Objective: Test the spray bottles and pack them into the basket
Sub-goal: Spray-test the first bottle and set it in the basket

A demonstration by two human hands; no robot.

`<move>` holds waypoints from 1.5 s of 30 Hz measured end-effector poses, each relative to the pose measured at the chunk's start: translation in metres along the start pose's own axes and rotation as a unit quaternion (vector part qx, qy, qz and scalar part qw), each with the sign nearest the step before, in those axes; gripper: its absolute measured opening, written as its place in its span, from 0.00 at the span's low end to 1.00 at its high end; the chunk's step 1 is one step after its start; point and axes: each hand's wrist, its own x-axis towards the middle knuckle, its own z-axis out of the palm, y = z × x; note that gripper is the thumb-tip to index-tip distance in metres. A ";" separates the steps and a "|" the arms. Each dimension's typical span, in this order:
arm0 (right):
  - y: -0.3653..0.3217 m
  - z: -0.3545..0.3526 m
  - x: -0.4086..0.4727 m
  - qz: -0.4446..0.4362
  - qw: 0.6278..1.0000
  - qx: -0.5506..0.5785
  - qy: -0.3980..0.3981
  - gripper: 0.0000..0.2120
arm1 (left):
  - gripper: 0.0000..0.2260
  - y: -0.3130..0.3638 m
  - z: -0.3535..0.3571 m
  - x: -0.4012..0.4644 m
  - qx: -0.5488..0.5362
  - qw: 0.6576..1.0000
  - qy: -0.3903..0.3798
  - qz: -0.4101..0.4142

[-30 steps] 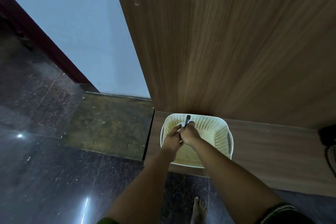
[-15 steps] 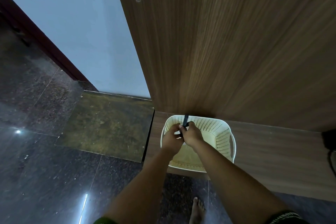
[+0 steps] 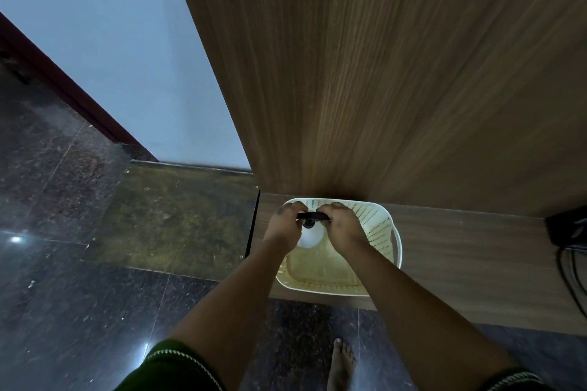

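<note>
Wood panel [image 3: 397,73]: fills upper right of frame, stiff upright backdrop w/ a low ledge [image 3: 476,260] at its foot.

Floor [image 3: 79,311]: dark polished stone, lower left; your bare foot [image 3: 341,362] at bottom centre.

Basket [image 3: 386,225]: cream perforated plastic, centre-right, sits on the ledge against the panel. No other bottles seen inside. Prob. light, slightly flexy walls; take it by the side handle slot on the right rim if you shift it.

Spray bottle [image 3: 309,236]: white rounded body w/ black trigger head, held over the basket's upper-left part, between your hands. Whether it touches the basket floor: can't tell. Looks like smooth plastic, so prob. slippery if wet; wt depends on fill, not visible. Best hold: body or neck w/ one hand, trigger w/ the other.

Left hand [image 3: 284,227]: fingers curled, pinching the left end of the black head.

Right hand [image 3: 341,225]: fingers curled, pinching the right end of the head.
</note>
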 end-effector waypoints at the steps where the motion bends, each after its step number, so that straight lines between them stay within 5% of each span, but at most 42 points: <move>1: 0.000 -0.001 0.000 -0.009 1.000 -0.008 0.006 0.12 | 0.10 -0.001 0.000 -0.001 0.003 1.000 0.005 -0.003; 20: -0.001 0.004 -0.003 0.035 0.996 -0.075 0.037 0.10 | 0.14 -0.001 0.004 -0.012 0.048 0.998 0.049 0.003; 25: 0.001 0.007 -0.003 0.020 0.996 -0.082 0.042 0.10 | 0.14 -0.009 0.004 -0.015 0.071 0.997 0.001 0.005; 31: -0.002 0.009 -0.005 0.010 0.995 -0.091 0.027 0.22 | 0.28 -0.004 0.003 -0.025 0.126 0.991 -0.042 -0.010; 45: -0.043 0.004 -0.065 -0.010 0.976 -0.147 0.158 0.23 | 0.25 -0.006 -0.039 -0.080 0.156 0.976 0.130 0.080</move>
